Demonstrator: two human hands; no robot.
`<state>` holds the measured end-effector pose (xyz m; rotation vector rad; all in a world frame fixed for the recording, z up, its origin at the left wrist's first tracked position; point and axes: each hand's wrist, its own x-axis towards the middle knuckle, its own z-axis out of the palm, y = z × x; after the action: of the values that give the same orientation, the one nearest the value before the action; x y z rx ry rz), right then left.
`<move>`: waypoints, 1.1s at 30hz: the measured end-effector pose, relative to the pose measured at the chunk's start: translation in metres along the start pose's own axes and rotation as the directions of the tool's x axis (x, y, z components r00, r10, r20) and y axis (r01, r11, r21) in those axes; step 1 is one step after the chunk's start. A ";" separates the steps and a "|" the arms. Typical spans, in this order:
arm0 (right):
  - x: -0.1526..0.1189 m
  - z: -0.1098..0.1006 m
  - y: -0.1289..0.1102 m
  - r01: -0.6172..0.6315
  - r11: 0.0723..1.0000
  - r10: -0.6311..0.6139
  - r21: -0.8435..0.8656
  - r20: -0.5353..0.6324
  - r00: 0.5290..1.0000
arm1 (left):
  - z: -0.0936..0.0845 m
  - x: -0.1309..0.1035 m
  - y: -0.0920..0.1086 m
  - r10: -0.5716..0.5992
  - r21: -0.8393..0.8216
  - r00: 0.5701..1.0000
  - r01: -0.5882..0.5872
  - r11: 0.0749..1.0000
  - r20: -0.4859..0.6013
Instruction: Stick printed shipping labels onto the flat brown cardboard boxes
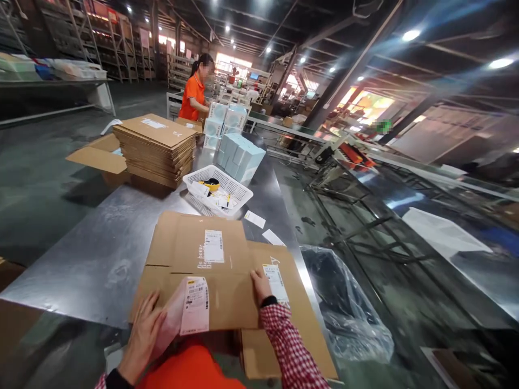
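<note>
A flattened cardboard carton lies in front of me on the metal table. My left hand is at its lower left, closed on a pinkish label strip that curves up to a printed shipping label. With bent fingers, my right hand grips the carton's right edge. Another shipping label is on the carton's upper part, over printed words. Beneath, to the right, lies a second flattened carton bearing its own label, next to my right wrist.
A white plastic basket holding tape and papers stands past the cartons, with pale blue boxes behind. At the back left rises a stack of flattened cartons. A person in orange stands beyond. Clear plastic hangs off the table's right edge.
</note>
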<state>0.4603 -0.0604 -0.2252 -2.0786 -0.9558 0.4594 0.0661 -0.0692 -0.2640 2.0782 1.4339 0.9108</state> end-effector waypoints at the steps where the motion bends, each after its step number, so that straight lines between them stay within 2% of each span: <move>1: -0.001 -0.025 0.014 -0.030 1.000 0.030 0.003 -0.035 0.999 | 0.000 -0.001 -0.001 -0.016 -0.044 1.000 0.016 0.999 -0.007; 4: -0.003 -0.113 0.069 -0.127 0.992 0.124 -0.017 -0.131 0.984 | 0.000 -0.005 -0.002 -0.070 -0.159 0.997 0.065 0.985 -0.028; 6: 0.003 -0.164 0.106 -0.219 0.975 0.208 -0.040 -0.193 0.959 | -0.001 -0.005 -0.001 -0.076 -0.192 0.997 0.068 0.979 -0.031; 8: 0.010 -0.190 0.126 -0.293 0.953 0.272 -0.071 -0.219 0.937 | -0.003 -0.004 0.002 -0.069 -0.196 0.997 0.062 0.979 -0.029; 9: 0.012 -0.190 0.126 -0.295 0.952 0.270 -0.088 -0.219 0.938 | -0.004 -0.003 0.004 -0.067 -0.198 0.997 0.060 0.978 -0.028; 11: 0.006 -0.165 0.101 -0.191 0.978 0.178 -0.080 -0.150 0.973 | -0.005 0.000 0.007 -0.061 -0.199 0.998 0.056 0.978 -0.018; 12: -0.001 -0.142 0.078 -0.073 0.997 0.071 -0.037 -0.052 0.996 | -0.005 0.001 0.008 -0.058 -0.198 0.998 0.055 0.979 -0.013; 13: -0.010 -0.114 0.049 0.043 0.996 -0.050 0.079 0.088 0.995 | -0.005 0.002 0.009 -0.056 -0.196 0.998 0.054 0.979 -0.006; 14: -0.021 -0.083 0.017 0.145 0.964 -0.211 0.223 0.306 0.928 | -0.006 0.003 0.010 -0.053 -0.192 0.999 0.052 0.980 0.001; 15: -0.030 -0.052 -0.016 0.212 0.908 -0.371 0.360 0.463 0.805 | -0.006 0.004 0.011 -0.051 -0.187 0.999 0.052 0.981 0.007; 16: -0.039 -0.024 -0.047 0.255 0.853 -0.498 0.456 0.560 0.663 | -0.007 0.004 0.011 -0.051 -0.182 0.999 0.052 0.982 0.012; 17: -0.046 0.001 -0.075 0.283 0.814 -0.574 0.507 0.629 0.524 | -0.009 0.005 0.012 -0.052 -0.176 0.999 0.054 0.983 0.014; 18: -0.052 0.022 -0.098 0.308 0.798 -0.603 0.518 0.695 0.393 | -0.011 0.005 0.013 -0.056 -0.170 0.998 0.058 0.984 0.015; 19: -0.056 0.038 -0.115 0.323 0.796 -0.600 0.512 0.741 0.302 | -0.014 0.004 0.014 -0.062 -0.164 0.998 0.064 0.984 0.016; 20: -0.060 0.050 -0.127 0.326 0.805 -0.580 0.495 0.772 0.259 | -0.017 0.003 0.015 -0.068 -0.159 0.998 0.070 0.985 0.016; 21: -0.064 0.058 -0.134 0.317 0.818 -0.561 0.480 0.788 0.254 | -0.022 0.000 0.018 -0.073 -0.154 0.997 0.075 0.985 0.016; 24: -0.080 0.066 -0.140 0.336 0.807 -0.580 0.486 0.760 0.294 | -0.037 -0.009 0.031 -0.123 -0.175 0.992 0.126 0.976 0.029; 27: -0.100 0.066 -0.146 0.464 0.721 -0.661 0.515 0.713 0.235 | -0.051 -0.013 0.054 -0.171 -0.281 0.984 0.179 0.943 0.056; 28: -0.106 0.066 -0.150 0.481 0.710 -0.669 0.514 0.706 0.233 | -0.054 -0.011 0.061 -0.190 -0.319 0.980 0.197 0.927 0.052; 30: -0.116 0.069 -0.159 0.457 0.739 -0.650 0.494 0.702 0.292 | -0.059 -0.005 0.073 -0.249 -0.364 0.968 0.241 0.900 0.026; 33: -0.123 0.078 -0.166 0.333 0.818 -0.575 0.470 0.689 0.440 | -0.061 0.007 0.080 -0.306 -0.369 0.952 0.281 0.886 -0.010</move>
<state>0.2551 -0.0470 -0.1446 -1.1837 -1.8217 1.2310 0.0739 -0.0911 -0.1653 1.5242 1.4365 1.0363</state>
